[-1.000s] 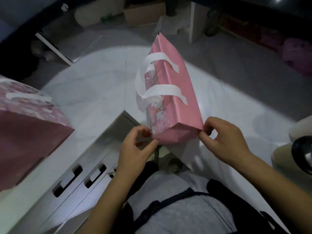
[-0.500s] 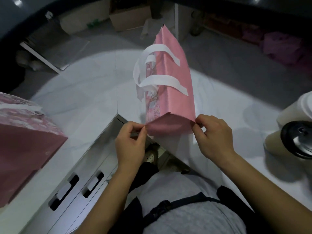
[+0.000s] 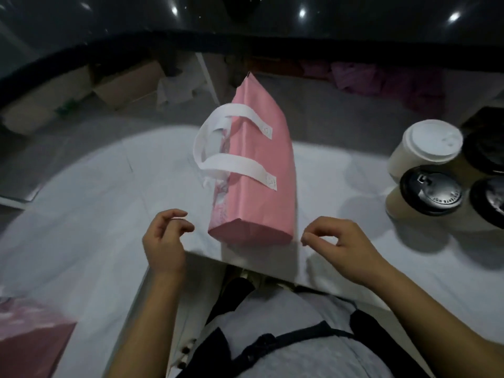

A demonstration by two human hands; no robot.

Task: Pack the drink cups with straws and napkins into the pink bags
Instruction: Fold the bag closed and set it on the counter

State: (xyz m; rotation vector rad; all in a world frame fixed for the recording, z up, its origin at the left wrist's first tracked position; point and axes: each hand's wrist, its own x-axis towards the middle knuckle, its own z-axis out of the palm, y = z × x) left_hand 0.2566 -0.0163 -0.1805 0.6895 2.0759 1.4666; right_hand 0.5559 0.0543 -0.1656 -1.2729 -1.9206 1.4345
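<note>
The pink bag (image 3: 259, 170) lies on its side on the white worktop (image 3: 95, 203), its near end at the edge by the person's body and its white handles (image 3: 218, 137) and mouth turned to its left. This looks like the bag-readying step: nothing is packed yet as far as can be seen. The left hand (image 3: 163, 241) hovers just left of the bag's near end and the right hand (image 3: 341, 241) just right of it, both clear of the paper, their fingers (image 3: 180, 214) loosely curled and holding nothing. The next move probably calls for standing the bag up and spreading its mouth, then reaching for the lidded drink cups (image 3: 431, 190) clustered well to the bag's right; no straws or napkins are visible. A second pink bag (image 3: 30, 339) sits far to the near left. Beyond the bag the room is dim, with a grey floor (image 3: 341, 105) and cardboard boxes (image 3: 128, 83).
</note>
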